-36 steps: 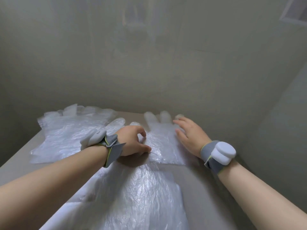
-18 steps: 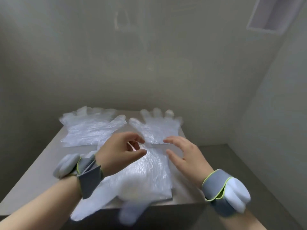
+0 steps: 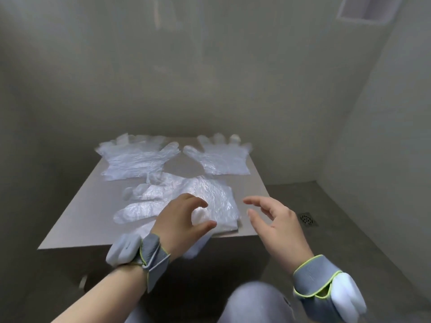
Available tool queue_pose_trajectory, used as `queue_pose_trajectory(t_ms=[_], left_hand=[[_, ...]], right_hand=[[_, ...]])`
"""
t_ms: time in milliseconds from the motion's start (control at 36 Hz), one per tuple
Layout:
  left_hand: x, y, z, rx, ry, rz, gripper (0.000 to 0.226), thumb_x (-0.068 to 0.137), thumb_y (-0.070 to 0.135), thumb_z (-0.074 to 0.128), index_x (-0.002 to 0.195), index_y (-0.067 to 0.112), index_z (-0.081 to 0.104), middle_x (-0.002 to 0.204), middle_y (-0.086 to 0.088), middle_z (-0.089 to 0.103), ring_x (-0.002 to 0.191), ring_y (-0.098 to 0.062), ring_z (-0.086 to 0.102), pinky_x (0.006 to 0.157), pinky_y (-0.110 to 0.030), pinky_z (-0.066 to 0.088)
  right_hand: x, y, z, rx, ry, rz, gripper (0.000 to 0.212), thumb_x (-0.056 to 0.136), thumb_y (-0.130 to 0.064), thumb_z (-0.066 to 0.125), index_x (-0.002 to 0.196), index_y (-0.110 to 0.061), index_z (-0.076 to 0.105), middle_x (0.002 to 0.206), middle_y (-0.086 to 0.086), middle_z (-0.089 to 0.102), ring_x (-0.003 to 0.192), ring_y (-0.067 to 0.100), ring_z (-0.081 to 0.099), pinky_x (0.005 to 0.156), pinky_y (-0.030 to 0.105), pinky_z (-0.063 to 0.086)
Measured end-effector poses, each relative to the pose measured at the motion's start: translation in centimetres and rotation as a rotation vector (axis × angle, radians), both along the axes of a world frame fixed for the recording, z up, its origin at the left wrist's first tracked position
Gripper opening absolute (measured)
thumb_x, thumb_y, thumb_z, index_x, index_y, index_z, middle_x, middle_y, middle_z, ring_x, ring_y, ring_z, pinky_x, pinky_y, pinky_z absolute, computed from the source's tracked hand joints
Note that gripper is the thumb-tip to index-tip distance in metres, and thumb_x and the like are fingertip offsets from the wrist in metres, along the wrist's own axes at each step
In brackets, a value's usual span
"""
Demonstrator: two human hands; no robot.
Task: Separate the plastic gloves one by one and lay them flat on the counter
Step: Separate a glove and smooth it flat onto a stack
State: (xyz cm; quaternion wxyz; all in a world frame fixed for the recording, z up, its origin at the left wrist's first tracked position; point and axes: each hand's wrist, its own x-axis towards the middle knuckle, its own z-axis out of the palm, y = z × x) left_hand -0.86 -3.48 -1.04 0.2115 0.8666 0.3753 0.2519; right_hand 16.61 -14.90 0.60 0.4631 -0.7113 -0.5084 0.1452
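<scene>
Head view: clear plastic gloves (image 3: 224, 159) lie flat on the grey desk (image 3: 77, 220) above frame centre, with a crumpled glove pile (image 3: 198, 192) at centre. The left hand (image 3: 184, 222) hovers over the pile, thumb and fingers curved apart, gripping nothing. The right hand (image 3: 277, 227) is beside it, fingers spread.

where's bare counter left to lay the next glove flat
Widest bare patch: the near-left counter, between its left edge and the near glove pile, nearer than the far-left glove. A narrow strip runs along the right edge beside the far-right glove. The middle is crowded; only a small gap separates the two far gloves.
</scene>
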Motion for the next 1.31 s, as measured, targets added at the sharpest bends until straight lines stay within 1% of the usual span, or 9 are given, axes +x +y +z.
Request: queue_pose_trajectory(t_ms=[139,278,611,722,861,1028,1139,1222,1306], left_hand=[[0.6,0.1,-1.3,0.013,0.081,0.046,0.038,0.079,0.055,0.065,0.107,0.03,0.064,0.102,0.011,0.057,0.097,-0.011,0.053,0.08,-0.024,0.04],[0.9,0.4,-1.8,-0.004,0.053,0.084,0.028,0.078,0.052,0.065,0.097,0.031,0.068,0.095,0.01,0.056,0.094,-0.013,0.053,0.08,-0.025,0.039],[0.8,0.6,-1.7,-0.096,-0.083,0.126,0.011,0.083,0.035,0.068,0.088,0.027,0.072,0.093,0.009,0.062,0.087,-0.008,0.055,0.078,-0.025,0.041],[0.5,0.9,-1.6,-0.13,-0.12,0.148,0.007,0.085,0.029,0.066,0.082,0.026,0.071,0.086,0.009,0.064,0.081,-0.007,0.056,0.075,-0.023,0.042],[0.1,1.1,-0.9,-0.175,-0.196,0.167,0.01,0.085,0.025,0.066,0.076,0.024,0.072,0.073,0.013,0.067,0.067,0.004,0.057,0.062,-0.01,0.038],[-0.6,1.4,0.1,-0.25,-0.349,0.189,0.012,0.082,0.019,0.071,0.07,0.023,0.072,0.069,0.005,0.071,0.068,-0.009,0.064,0.07,-0.026,0.049],[-1.5,1.6,1.3,-0.267,-0.403,0.173,0.009,0.082,0.016,0.071,0.074,0.017,0.074,0.073,0.003,0.073,0.07,-0.01,0.065,0.069,-0.017,0.048],[-2.4,1.5,2.4,-0.245,-0.436,0.159,0.006,0.083,0.015,0.071,0.079,0.012,0.075,0.075,0.004,0.073,0.066,0.0,0.063,0.064,-0.006,0.044],[-3.5,1.4,3.5,-0.248,-0.457,0.15,0.006,0.083,0.018,0.071,0.082,0.015,0.075,0.076,0.007,0.073,0.071,0.001,0.065,0.068,-0.006,0.047]], right_hand=[[-0.1,-0.8,-0.4,-0.024,0.022,0.002,0.023,0.09,-0.018,0.059,0.104,-0.034,0.065,0.104,-0.027,0.058,0.099,-0.016,0.049,0.085,0.007,0.036],[-0.1,-1.2,-0.9,-0.036,-0.029,0.045,0.022,0.09,-0.017,0.059,0.105,-0.032,0.065,0.104,-0.03,0.056,0.098,-0.025,0.045,0.072,-0.003,0.038],[-0.2,-1.1,-1.5,-0.059,0.006,0.03,0.022,0.091,-0.018,0.058,0.105,-0.034,0.064,0.105,-0.026,0.058,0.098,-0.017,0.05,0.07,0.0,0.041],[-0.3,-0.7,-1.7,-0.094,0.015,0.017,0.022,0.091,-0.02,0.058,0.107,-0.034,0.064,0.109,-0.018,0.06,0.106,0.001,0.051,0.079,0.007,0.039],[-0.4,-0.5,-1.8,-0.097,0.034,0.003,0.022,0.091,-0.019,0.058,0.106,-0.033,0.064,0.111,-0.013,0.062,0.11,0.007,0.053,0.083,0.015,0.04],[-0.7,0.4,-1.8,-0.076,0.032,-0.003,0.023,0.089,-0.017,0.059,0.104,-0.034,0.064,0.106,-0.011,0.066,0.103,0.006,0.059,0.089,0.02,0.047],[-1.0,1.8,-0.6,-0.039,0.005,0.05,0.025,0.088,-0.014,0.06,0.105,-0.032,0.061,0.101,-0.014,0.064,0.096,-0.002,0.059,0.087,0.016,0.047],[-1.3,3.3,0.6,-0.02,-0.044,0.067,0.034,0.087,-0.018,0.062,0.119,-0.029,0.057,0.112,-0.011,0.061,0.095,0.001,0.059,0.084,0.016,0.048],[-1.9,4.8,1.7,0.02,-0.039,0.14,0.05,0.086,-0.019,0.064,0.131,-0.031,0.046,0.125,-0.014,0.051,0.092,-0.001,0.06,0.077,0.01,0.048]])
